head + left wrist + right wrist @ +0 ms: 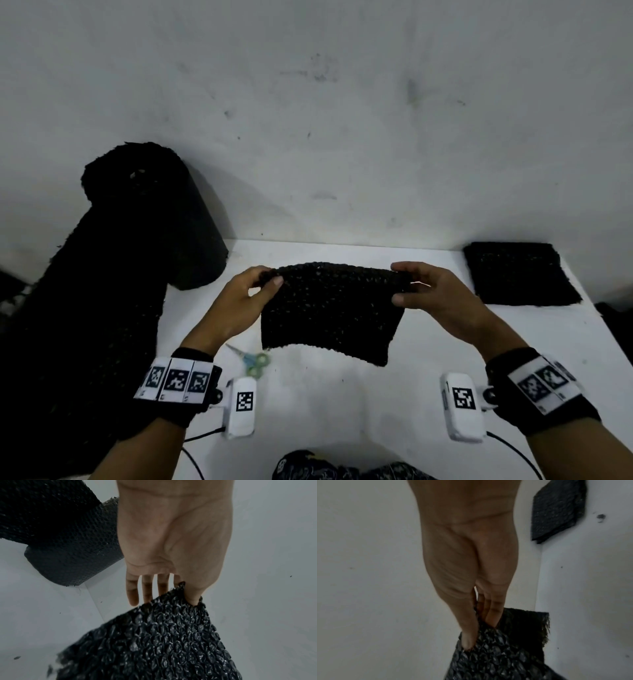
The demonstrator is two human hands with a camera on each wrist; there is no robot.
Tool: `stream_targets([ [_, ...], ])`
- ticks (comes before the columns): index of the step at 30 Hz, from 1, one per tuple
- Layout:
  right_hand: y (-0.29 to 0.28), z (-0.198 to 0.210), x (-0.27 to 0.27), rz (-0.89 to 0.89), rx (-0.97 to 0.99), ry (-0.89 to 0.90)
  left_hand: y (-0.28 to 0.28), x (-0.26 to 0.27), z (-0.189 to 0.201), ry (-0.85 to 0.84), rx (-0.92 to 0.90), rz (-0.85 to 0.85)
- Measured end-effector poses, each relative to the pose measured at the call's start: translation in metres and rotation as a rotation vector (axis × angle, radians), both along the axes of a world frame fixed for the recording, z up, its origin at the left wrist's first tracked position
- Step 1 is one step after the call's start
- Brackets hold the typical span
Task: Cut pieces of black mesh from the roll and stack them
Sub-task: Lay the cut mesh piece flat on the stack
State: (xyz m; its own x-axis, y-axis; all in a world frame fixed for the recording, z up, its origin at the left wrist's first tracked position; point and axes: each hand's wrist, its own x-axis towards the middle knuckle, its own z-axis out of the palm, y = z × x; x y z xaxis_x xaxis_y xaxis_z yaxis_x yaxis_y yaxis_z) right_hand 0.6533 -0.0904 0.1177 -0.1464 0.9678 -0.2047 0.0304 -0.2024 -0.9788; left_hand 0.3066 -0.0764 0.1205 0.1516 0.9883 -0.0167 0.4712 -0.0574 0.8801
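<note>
Patterned dark fabric [342, 469] shows at the bottom edge of the head view, nearest the camera. Beyond it, both wrists carry black bands with printed marker tags and a white camera unit [240, 407] each. Small scissors [251, 361] with green handles lie on the white worktop [342, 404] just beside the left wrist, apart from the cut piece of mesh.

That cut piece of black mesh [330, 311] hangs in the air above the worktop, held by its top edge between the two hands. Its lower edge droops toward the camera, clear of the scissors. The left hand [239, 305] pinches the piece's upper left corner: in the left wrist view the thumb presses the mesh [154, 642] from one side while the other fingers [132, 592] reach nearly straight behind it. The right hand [442, 294] pinches the upper right corner, thumb on the near face and fingers [493, 609] tucked behind the mesh [496, 655].

Left of the held piece, the big roll of black mesh [164, 219] stands at the worktop's far left corner against the grey wall [342, 102], with a length of it trailing off toward the camera. Right of the held piece, well apart from it, a stack of cut mesh pieces [517, 274] lies flat by the worktop's far right corner; the right wrist view shows its layered edges [556, 512].
</note>
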Motion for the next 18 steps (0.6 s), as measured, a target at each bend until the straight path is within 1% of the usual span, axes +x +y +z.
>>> stream_targets([
  [2, 0.003, 0.002, -0.001, 0.014, 0.078, -0.268, 0.001, 0.000, 0.001, -0.018, -0.040, -0.021],
  [3, 0.005, 0.003, -0.001, -0.002, 0.119, -0.370, 0.002, 0.001, 0.002, -0.035, -0.056, -0.022],
  [4, 0.008, 0.003, 0.000, -0.017, 0.139, -0.427, 0.002, 0.002, 0.002, -0.065, -0.073, -0.015],
  [5, 0.010, 0.004, 0.001, -0.025, 0.136, -0.433, 0.002, 0.003, 0.003, -0.110, -0.097, -0.003],
  [7, 0.014, 0.006, 0.000, -0.005, 0.084, -0.317, 0.001, 0.007, 0.005, -0.209, -0.160, 0.021],
  [8, 0.016, 0.005, -0.002, -0.003, 0.050, -0.241, 0.001, 0.009, 0.006, -0.242, -0.186, 0.035],
  [9, 0.018, 0.004, -0.004, -0.025, 0.023, -0.201, 0.001, 0.010, 0.007, -0.265, -0.208, 0.051],
  [12, 0.022, -0.002, -0.010, -0.140, -0.011, -0.200, 0.001, 0.011, 0.005, -0.319, -0.239, 0.062],
  [14, 0.021, -0.004, -0.012, -0.170, -0.026, -0.133, 0.001, 0.011, 0.002, -0.376, -0.242, 0.026],
  [16, 0.017, -0.003, -0.010, -0.131, -0.021, -0.088, 0.000, 0.012, -0.002, -0.348, -0.200, 0.017],
  [18, 0.014, -0.003, -0.008, -0.073, -0.004, -0.104, 0.002, 0.011, -0.006, -0.261, -0.148, 0.051],
])
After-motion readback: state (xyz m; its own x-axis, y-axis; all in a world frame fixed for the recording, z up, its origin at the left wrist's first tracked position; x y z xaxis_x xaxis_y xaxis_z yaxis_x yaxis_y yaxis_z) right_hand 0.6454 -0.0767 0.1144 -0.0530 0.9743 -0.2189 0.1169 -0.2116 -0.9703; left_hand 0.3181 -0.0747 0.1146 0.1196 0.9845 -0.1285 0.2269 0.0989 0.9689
